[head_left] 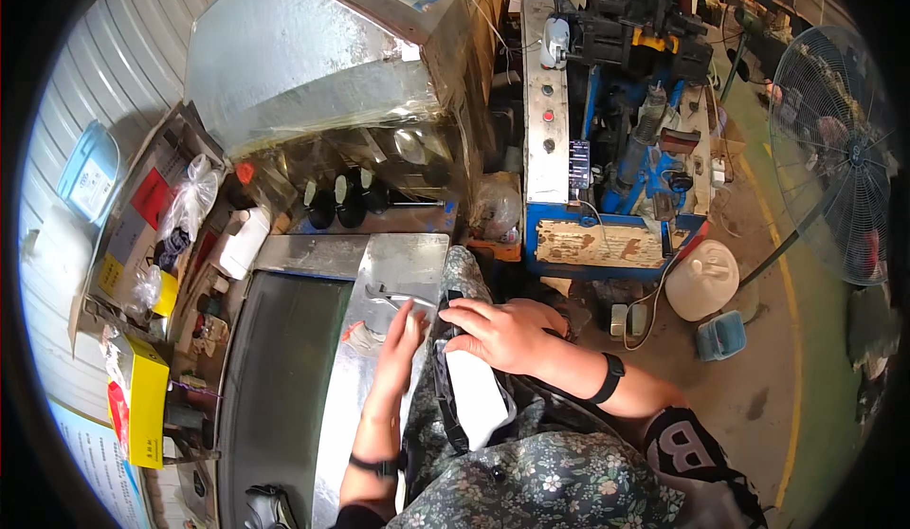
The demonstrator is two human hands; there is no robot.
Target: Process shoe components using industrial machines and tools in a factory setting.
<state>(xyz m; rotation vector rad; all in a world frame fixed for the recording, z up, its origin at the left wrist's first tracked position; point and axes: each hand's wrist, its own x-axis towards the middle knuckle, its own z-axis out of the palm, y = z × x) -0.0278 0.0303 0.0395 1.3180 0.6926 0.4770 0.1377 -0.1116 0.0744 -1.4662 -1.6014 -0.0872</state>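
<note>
Partly hidden white piece [471, 392] under right hand [507, 335]

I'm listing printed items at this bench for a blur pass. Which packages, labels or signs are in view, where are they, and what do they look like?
Yellow box: far left of the bench, upright carton, yellow with red.
Red label: on the cardboard at upper left, a red patch.
Blue tub: far left, pale blue with a white label.
White jug: on the floor at right, squat, capped.
Wall sheet: lower left, pale blue with print.
</note>
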